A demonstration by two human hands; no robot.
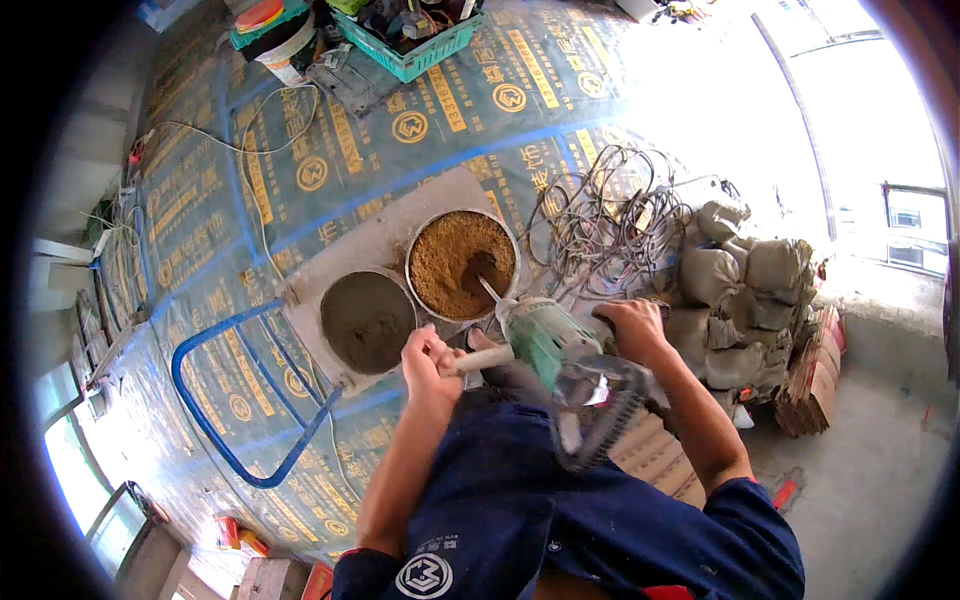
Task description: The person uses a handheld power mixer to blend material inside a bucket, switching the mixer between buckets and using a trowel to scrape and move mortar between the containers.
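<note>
A green electric hand-held mixer (551, 337) is held between my two hands. My left hand (433, 364) is closed around its pale side handle (484, 359). At the machine's other side my right hand (634, 324) grips a dark handle, mostly hidden under the fingers. The metal shaft (489, 288) reaches down into brown sandy material (446, 251) in a round bucket (516, 244); its lower end is buried. Beside this stands a second bucket (322, 311) holding smooth grey wet mortar (367, 322). Both buckets rest on a flat trolley platform (442, 191).
The trolley's blue tubular handle (180, 375) lies out to the left. Tangled cables (615, 217) and stacked filled sacks (739, 307) are at right. A teal crate (409, 64) of tools stands ahead. A white cord (251, 184) crosses the printed floor sheeting (202, 247).
</note>
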